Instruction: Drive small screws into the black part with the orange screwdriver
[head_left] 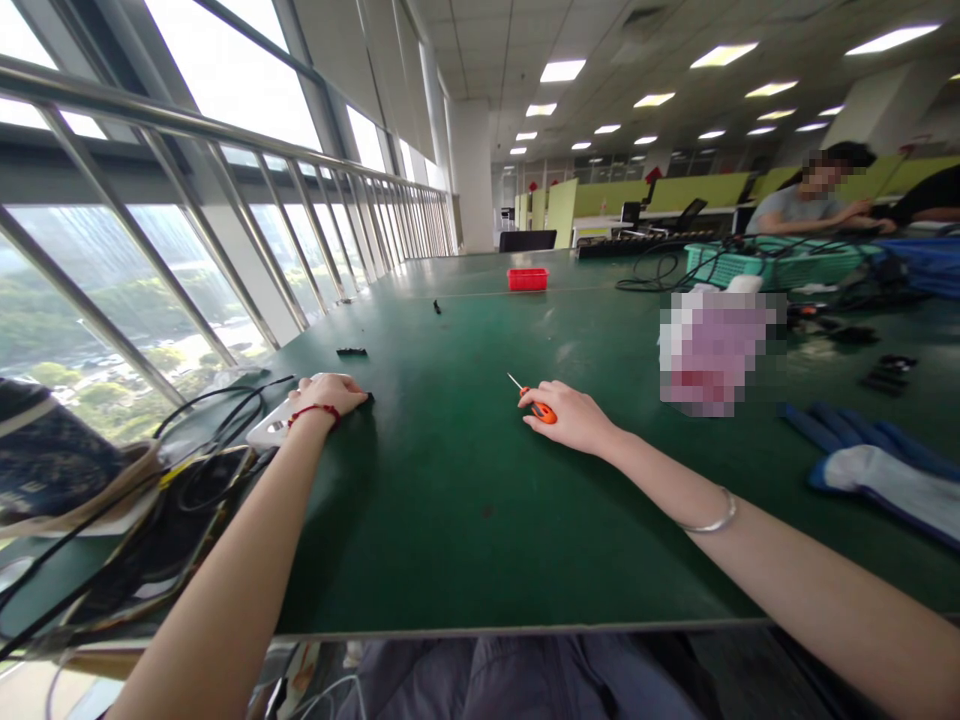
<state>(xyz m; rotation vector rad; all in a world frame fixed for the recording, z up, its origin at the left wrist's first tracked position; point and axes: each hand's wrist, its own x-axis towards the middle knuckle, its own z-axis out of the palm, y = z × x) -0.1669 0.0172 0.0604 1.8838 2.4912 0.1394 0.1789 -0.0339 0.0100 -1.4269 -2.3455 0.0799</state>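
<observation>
My right hand (571, 414) rests on the green table (450, 500), fingers curled round a small orange-handled screwdriver (534, 402) whose thin metal tip points up and left. My left hand (330, 392), with a red string on its wrist, lies on top of a flat white device (271, 426) near the table's left edge. Its fingers curl down over the device and reach a small black part (366, 399) at their tips.
Black cables and a dark bag (52, 455) crowd the left edge by the window railing. Small black parts (351, 351) lie ahead. A red bin (527, 279) stands far back. Blue-and-white gloves (870, 465) lie right. A person sits far right behind a teal basket (772, 265).
</observation>
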